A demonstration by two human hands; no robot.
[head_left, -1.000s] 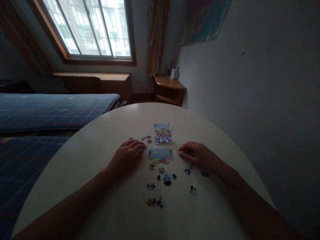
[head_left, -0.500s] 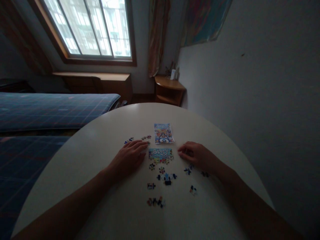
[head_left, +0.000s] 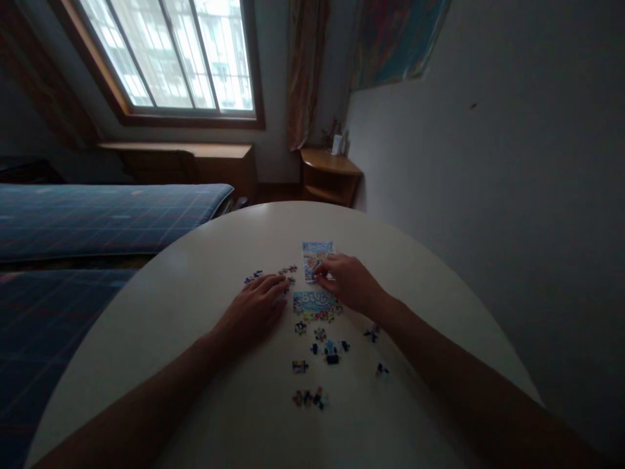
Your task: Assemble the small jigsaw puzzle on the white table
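Note:
My left hand point(head_left: 258, 303) lies flat on the table with its fingers stretched out. Its fingertips are beside a few loose puzzle pieces point(head_left: 291, 281) and left of a partly joined puzzle point(head_left: 315, 303) with large lettering. My right hand point(head_left: 347, 280) reaches over the lower right of a colourful picture sheet point(head_left: 317, 249). Its fingers are bent, index finger and thumb a little apart, with nothing visible between them. Part of the sheet and the puzzle's right edge are hidden by this hand. Nearer to me are a joined blue and black section point(head_left: 332, 348) and a small strip of pieces point(head_left: 308, 398).
More loose pieces lie at the left point(head_left: 253, 277) and right point(head_left: 372, 334), with another piece point(head_left: 382, 370) nearer. The round white table point(head_left: 219, 247) has a mattress point(head_left: 112, 218) on its left and a wall point(head_left: 463, 195) on its right. A corner shelf point(head_left: 331, 161) stands beyond.
My right hand has moved left and away from me, from beside the puzzle to over the picture sheet. The left hand stays in place. The view has shifted slightly.

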